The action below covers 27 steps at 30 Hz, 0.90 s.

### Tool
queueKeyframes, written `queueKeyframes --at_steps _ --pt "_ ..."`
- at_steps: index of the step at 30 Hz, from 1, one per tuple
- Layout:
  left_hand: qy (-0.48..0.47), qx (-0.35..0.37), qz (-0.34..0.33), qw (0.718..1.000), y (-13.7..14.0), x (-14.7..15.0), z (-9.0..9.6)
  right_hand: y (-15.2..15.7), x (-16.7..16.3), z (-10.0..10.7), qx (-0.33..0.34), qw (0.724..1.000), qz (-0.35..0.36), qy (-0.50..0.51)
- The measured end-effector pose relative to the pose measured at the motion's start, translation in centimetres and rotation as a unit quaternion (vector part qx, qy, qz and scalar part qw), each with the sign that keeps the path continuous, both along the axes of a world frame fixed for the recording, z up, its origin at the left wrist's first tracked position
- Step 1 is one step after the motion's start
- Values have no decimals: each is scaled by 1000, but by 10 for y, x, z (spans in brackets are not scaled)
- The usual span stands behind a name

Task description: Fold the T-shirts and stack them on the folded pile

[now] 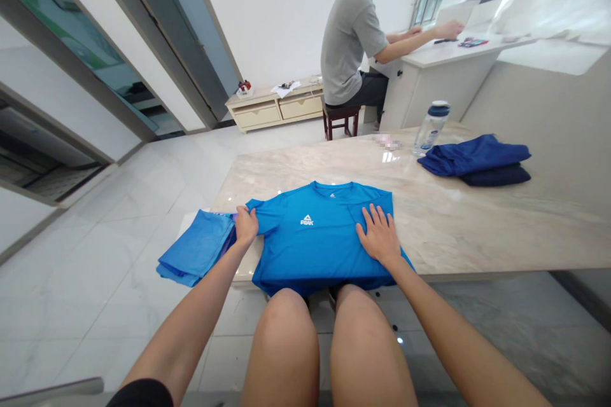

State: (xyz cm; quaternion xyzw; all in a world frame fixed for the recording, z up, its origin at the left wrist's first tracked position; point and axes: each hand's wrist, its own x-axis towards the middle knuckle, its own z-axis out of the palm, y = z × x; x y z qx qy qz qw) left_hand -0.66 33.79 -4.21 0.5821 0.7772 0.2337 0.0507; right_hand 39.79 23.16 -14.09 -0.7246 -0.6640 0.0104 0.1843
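A bright blue T-shirt (315,248) with a white logo on its chest lies spread on the marble-patterned table (477,229), its collar pointing away from me and its hem hanging over the near edge. My left hand (246,224) pinches the end of the sleeve on the left. Flat on the shirt's right side rests my right hand (380,233), fingers spread. The sleeve on that side looks folded in over the body. Just left of my left hand is a stack of folded blue clothes (198,245).
Dark blue folded garments (475,159) lie on the table's right part, beside a clear water bottle (432,127) with a blue cap. Beyond the table, a person in a grey shirt (348,44) sits on a stool at a white desk (443,54). A low cabinet (277,108) stands by the wall.
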Motion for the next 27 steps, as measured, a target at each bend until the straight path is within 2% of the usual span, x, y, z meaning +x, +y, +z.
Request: queueKeyframes --at_steps 3,6,9,12,14,17,20,23,27 --pt "3 -13 -3 1000 1 6 9 0 1 1 -1 1000 -4 6" --pt "3 -16 -39 999 2 26 17 0 0 2 -3 1000 -4 12" --pt "-36 1 -136 990 -1 63 20 0 -2 2 -13 1000 -5 16" --pt "-128 -31 -274 953 -6 100 16 -1 0 2 -31 999 4 21" --pt "-170 -62 -322 929 -2 111 10 1 10 5 -40 998 21 35" --pt "-149 -48 -310 938 23 101 -3 15 42 15 -12 997 45 58" --pt "-102 -41 -302 947 62 77 -18 48 88 27 9 997 50 51" --pt "-88 -91 -305 944 101 61 -29 93 128 36 -60 997 39 36" --pt "-46 -200 -334 920 138 59 -31 142 155 53 -217 975 45 22"
